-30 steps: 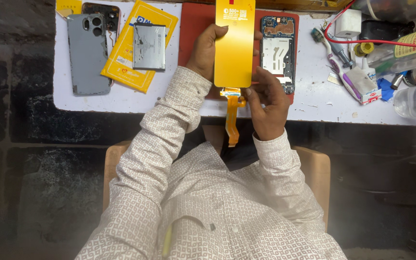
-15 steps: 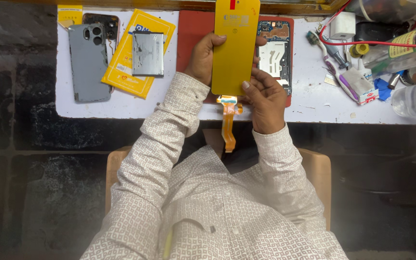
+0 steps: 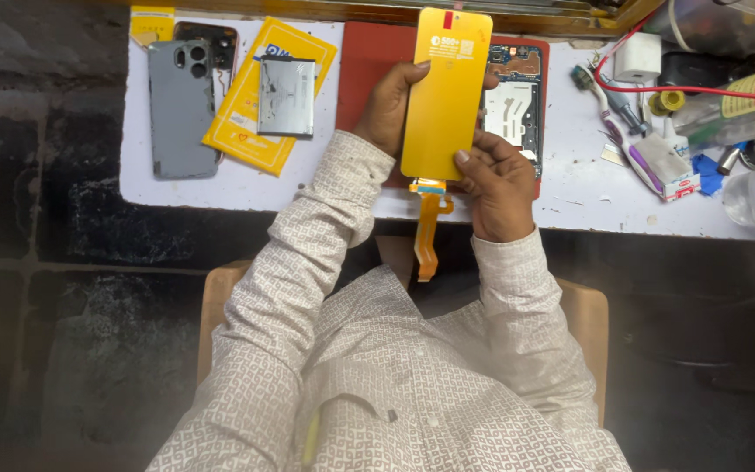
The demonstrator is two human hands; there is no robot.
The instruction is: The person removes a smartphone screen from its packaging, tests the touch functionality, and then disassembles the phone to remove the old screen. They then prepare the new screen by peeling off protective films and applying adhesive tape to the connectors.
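So I've got the yellow screen panel (image 3: 446,92) held up above the near edge of the white table (image 3: 587,197), over the red mat (image 3: 369,61). Its long axis runs almost straight away from me, top end pointing at the far side of the bench, tilted a touch to the right. The orange flex cable (image 3: 428,236) hangs off the near end, pointing back toward my chest.

My left hand (image 3: 388,109) wraps the left edge, thumb pressed on the front face, other fingers hidden behind, can't tell how they sit. My right hand (image 3: 498,185) pinches the lower right corner, thumb on the front.

The opened phone frame (image 3: 517,105) lies just right of the panel. Further left: a grey back cover (image 3: 183,109) and a battery (image 3: 286,96) on a yellow packet (image 3: 238,131).
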